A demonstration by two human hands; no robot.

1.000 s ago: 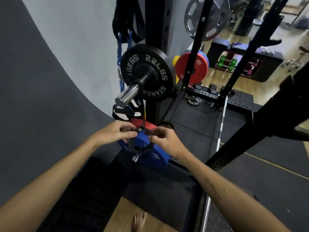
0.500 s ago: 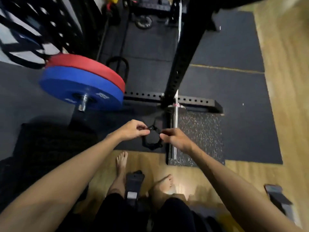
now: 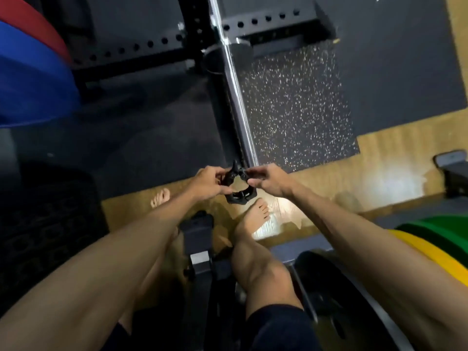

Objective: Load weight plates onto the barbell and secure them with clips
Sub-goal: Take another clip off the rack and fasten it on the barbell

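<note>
A black ring-shaped barbell clip [image 3: 239, 195] hangs between both hands at the centre of the view. My left hand [image 3: 206, 184] pinches its left side, and my right hand [image 3: 268, 181] pinches its right side near the latch. The bare chrome barbell sleeve [image 3: 238, 102] lies on the floor, its end pointing at the clip just beyond my fingers. A blue plate [image 3: 33, 89] with a red plate [image 3: 38, 29] behind it sits at the upper left edge. Green [image 3: 435, 231] and yellow [image 3: 430, 254] plates show at the lower right.
The black rack base [image 3: 157, 49] with its row of holes crosses the top. A speckled rubber mat [image 3: 296, 105] lies right of the sleeve, wooden floor [image 3: 379, 173] beyond it. My bare feet [image 3: 255, 215] stand below the clip. A dark plate [image 3: 336, 300] rests at lower right.
The view has tilted down from the loaded rack bar to the floor. Both hands kept hold of the clip and now hold it at the end of the floor barbell's sleeve.
</note>
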